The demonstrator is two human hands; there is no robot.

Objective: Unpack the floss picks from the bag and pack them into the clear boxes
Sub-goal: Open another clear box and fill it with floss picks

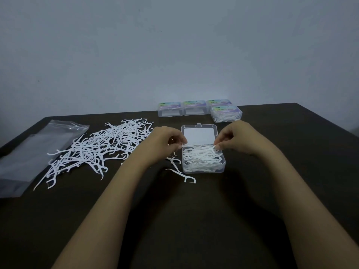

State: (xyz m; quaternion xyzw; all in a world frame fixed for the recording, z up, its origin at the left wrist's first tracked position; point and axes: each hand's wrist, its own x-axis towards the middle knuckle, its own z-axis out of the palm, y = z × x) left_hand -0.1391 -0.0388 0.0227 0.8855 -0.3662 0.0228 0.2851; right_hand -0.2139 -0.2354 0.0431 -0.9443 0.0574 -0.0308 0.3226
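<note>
An open clear box [204, 167] sits in the middle of the dark table, its lid [199, 134] laid back and its tray heaped with white floss picks [202, 158]. My left hand [165, 144] is at the box's left hinge corner, fingers curled and pinching at a pick or the lid edge there. My right hand [237, 136] is over the right hinge corner, fingertips pinching picks at the top of the heap. A big loose pile of floss picks [97, 150] lies to the left. The empty clear bag [33, 152] lies flat at the far left.
Two stray picks [182, 174] lie just left of and in front of the box. At the table's back edge stand closed clear boxes with coloured labels [171, 109], [194, 108], and a stack of two [226, 113], the front one filled with picks. A grey wall rises behind.
</note>
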